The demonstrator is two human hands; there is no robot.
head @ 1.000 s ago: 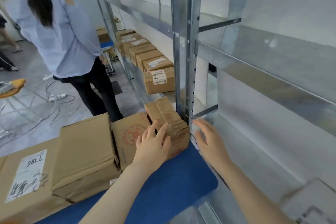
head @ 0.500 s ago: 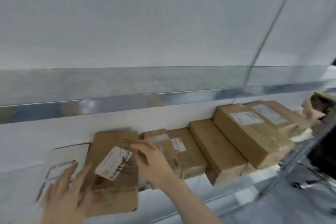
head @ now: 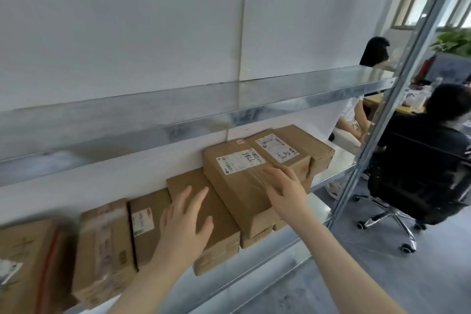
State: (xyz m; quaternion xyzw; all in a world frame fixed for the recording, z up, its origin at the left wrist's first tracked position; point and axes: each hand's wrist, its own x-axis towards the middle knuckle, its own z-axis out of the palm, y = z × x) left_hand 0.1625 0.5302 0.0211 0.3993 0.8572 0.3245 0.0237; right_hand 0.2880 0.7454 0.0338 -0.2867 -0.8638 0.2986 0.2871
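Note:
Several brown cardboard parcels lie in a row on a metal shelf (head: 331, 178). My left hand (head: 184, 216) rests flat with spread fingers on a plain brown parcel (head: 216, 224) in the middle of the row. To its right my right hand (head: 285, 188) lies with straight fingers on a taller taped parcel (head: 234, 181) that carries a white label with handwritten figures. Behind that one sits another labelled parcel (head: 285, 150). Neither hand grips anything.
More parcels (head: 104, 245) fill the shelf to the left, blurred at the far left. An upper metal shelf (head: 204, 99) hangs above. A slanted steel upright (head: 382, 120) bounds the right. Beyond it two people sit, one in a black wheeled office chair (head: 418, 186).
The view swung from a blue cart with boxes to this shelf and then further right along the row. Both hands moved right from a labelled parcel to the plain and the tall taped parcels.

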